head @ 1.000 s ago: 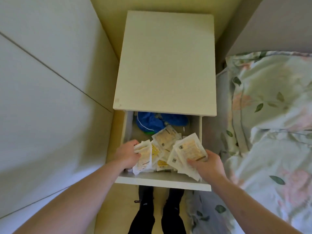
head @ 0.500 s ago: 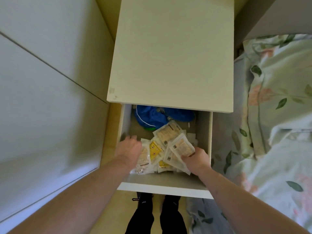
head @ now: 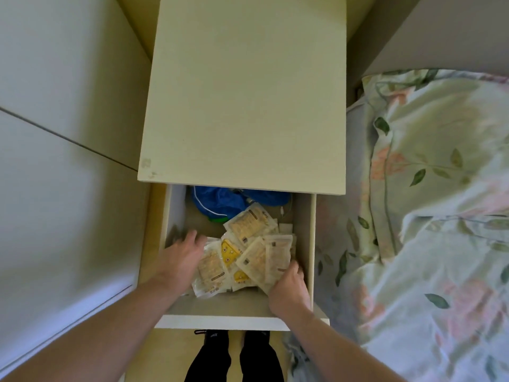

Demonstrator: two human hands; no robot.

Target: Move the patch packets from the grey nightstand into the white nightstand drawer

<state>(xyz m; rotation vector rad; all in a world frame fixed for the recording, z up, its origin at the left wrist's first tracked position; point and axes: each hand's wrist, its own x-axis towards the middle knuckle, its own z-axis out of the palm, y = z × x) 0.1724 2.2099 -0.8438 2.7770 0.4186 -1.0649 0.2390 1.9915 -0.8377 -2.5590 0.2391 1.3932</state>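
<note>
The white nightstand [head: 248,106] stands below me with its drawer [head: 220,323] pulled out. Several patch packets [head: 248,253], clear pouches with tan and yellow contents, lie in a loose heap on the drawer floor. My left hand [head: 180,259] is inside the drawer at the heap's left edge, fingers spread and straight, touching the leftmost packet. My right hand [head: 287,289] is at the heap's right front corner, fingers curled round the edge of the packets there. The grey nightstand is out of view.
A blue cloth item [head: 220,202] fills the back of the drawer under the nightstand top. White cabinet doors [head: 55,175] run along the left. A bed with floral bedding [head: 440,202] lies close on the right. My feet [head: 234,354] stand before the drawer front.
Both hands have gone lower into the drawer. The right hand's packets came down onto the heap, and the left hand let go of its packet and spread flat.
</note>
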